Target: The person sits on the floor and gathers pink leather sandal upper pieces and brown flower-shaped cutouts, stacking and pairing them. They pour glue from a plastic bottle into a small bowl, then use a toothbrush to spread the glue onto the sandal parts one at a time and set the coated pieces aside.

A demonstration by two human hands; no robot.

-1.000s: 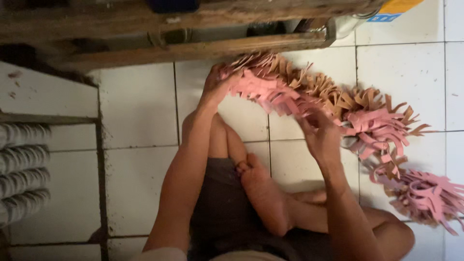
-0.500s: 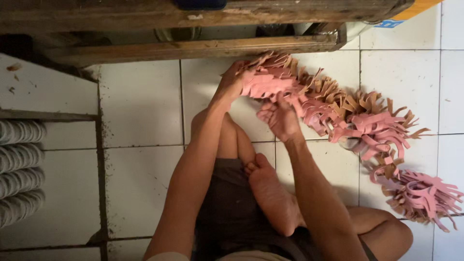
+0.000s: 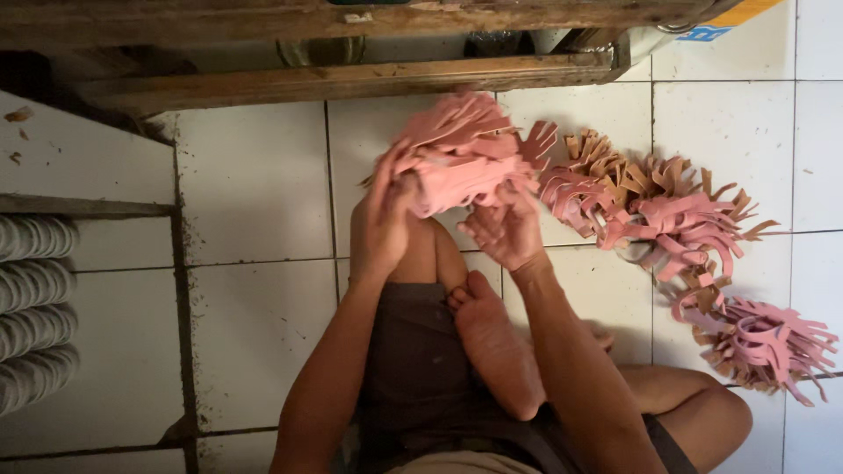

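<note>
From the head camera, the person is sitting on a white tiled floor (image 3: pixel 255 184) with legs folded, one bare foot (image 3: pixel 496 347) resting sole-up across the lap. The left hand (image 3: pixel 384 224) is curling around the left end of a thick bundle of pink hand-shaped cutouts (image 3: pixel 461 158), fingers wrapped over it and thumb underneath, holding it up above the knee. The right hand (image 3: pixel 505 230) is lying just beneath the bundle's right side, fingers loosely bent and touching the lowest pieces; whether it is actually pinching any of them is hard to tell, as the bundle is hiding the fingertips. To the right, a long trail of pink and tan cutouts (image 3: pixel 667 219) is lying on the tiles, curving down to another heap (image 3: pixel 773 342) near the person's right knee. A rough wooden beam (image 3: pixel 334 83) is running across the top of the view, just beyond the bundle. At the left edge, rows of stacked white discs (image 3: pixel 31 307) are sitting below a white ledge (image 3: pixel 79 167).
</note>
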